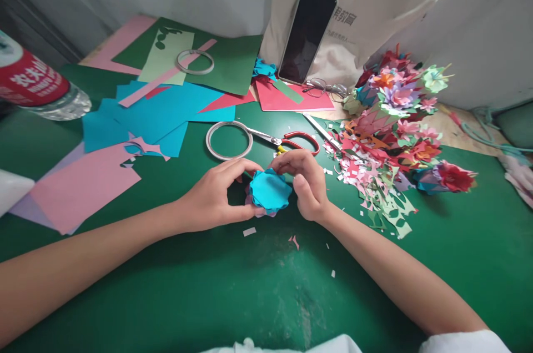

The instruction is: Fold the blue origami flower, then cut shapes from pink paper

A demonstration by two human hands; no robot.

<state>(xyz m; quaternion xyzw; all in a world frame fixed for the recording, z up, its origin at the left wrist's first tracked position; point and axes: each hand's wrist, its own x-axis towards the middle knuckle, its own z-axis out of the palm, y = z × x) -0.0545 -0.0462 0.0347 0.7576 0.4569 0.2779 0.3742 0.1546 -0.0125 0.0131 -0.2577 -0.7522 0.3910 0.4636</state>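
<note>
My left hand [214, 195] and my right hand [305, 181] together grip a blue paper flower [270, 191] with pink layers under it, held just above the green table [250, 297]. The left fingers pinch its left and top edge. On the flower's right edge the right fingers are curled and pinching. Both hands are closed on the flower.
Red-handled scissors [291, 142] and a tape ring [229, 140] lie just behind the hands. Blue, pink and green paper sheets [158, 111] cover the left. Finished paper flowers and scraps [395, 120] pile at the right. A phone [307, 34] leans at the back; a bottle [37, 89] lies far left.
</note>
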